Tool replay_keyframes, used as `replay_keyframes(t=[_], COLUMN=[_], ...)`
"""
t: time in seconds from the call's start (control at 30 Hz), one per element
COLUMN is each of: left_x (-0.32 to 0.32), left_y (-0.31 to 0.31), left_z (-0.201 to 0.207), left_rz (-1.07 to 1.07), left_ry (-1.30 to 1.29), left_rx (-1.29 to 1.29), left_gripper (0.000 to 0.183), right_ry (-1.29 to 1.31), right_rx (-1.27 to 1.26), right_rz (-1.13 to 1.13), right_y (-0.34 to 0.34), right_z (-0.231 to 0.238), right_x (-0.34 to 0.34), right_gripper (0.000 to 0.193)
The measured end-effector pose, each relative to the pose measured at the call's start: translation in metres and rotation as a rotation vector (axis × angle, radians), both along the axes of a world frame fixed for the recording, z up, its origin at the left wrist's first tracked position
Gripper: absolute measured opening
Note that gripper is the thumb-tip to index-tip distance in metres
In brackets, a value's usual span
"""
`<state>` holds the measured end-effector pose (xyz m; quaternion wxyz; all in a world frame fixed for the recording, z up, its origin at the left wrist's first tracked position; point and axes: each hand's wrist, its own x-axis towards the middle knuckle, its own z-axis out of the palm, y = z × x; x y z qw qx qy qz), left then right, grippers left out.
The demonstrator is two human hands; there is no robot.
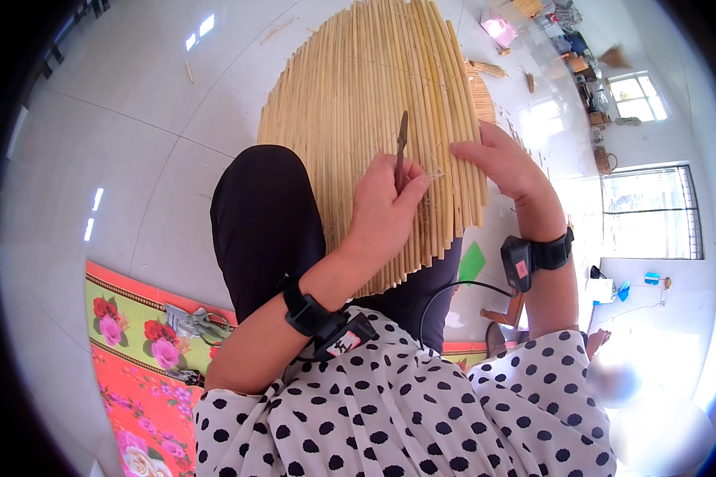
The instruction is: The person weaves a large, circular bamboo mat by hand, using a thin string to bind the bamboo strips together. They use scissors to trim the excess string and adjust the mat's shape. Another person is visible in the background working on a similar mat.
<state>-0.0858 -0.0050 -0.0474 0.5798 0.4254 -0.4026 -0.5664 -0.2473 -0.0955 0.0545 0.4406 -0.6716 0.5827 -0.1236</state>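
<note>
A large rounded mat of straw-coloured reed stalks [350, 95], laid side by side and bound with thin thread, rests over my thighs. My left hand [382, 203] is closed above its near part and grips a slim dark blade-like tool [402, 141], its narrow end pointing away from me. Beside that thumb and fingertips shows a bit of pale, clear-looking thread [435, 174]. At the mat's right edge, my right hand [503, 163] grips the outer stalks, thumb on top; its other fingers are partly hidden behind the edge.
Stalk pieces [485, 70] and another reed piece [480, 95] lie beyond the mat's right edge. Scissors [203, 324] lie on a flowered cloth [127, 374] at the left. A green piece [471, 262] is near my right knee. Baskets and boxes [601, 119] line the right wall.
</note>
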Motion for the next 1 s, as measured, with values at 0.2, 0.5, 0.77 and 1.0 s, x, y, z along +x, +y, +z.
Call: replay_keyframes(t=[0.2,0.5,0.77,1.0], left_x=[0.004,0.000,-0.010,-0.009], left_y=[0.004,-0.014,-0.015,-0.013], left_z=[-0.003,-0.007,-0.007,-0.017], left_rz=[-0.084,0.065,0.064,0.172], left_ry=[0.084,-0.056,-0.267,-0.238], left_rx=[0.022,-0.005,-0.139,-0.076], left_gripper=[0.014,0.019,0.013,0.013], right_ry=[0.029,0.026,0.043,0.042], right_rx=[0.031,0.023,-0.001,0.026], right_rz=[0.031,0.029,0.003,0.026], right_y=[-0.004,0.000,0.003,0.000], right_z=[0.000,0.004,0.005,0.004], right_x=[-0.005,-0.002,0.002,-0.001], right_gripper=[0.033,0.035,0.035,0.037])
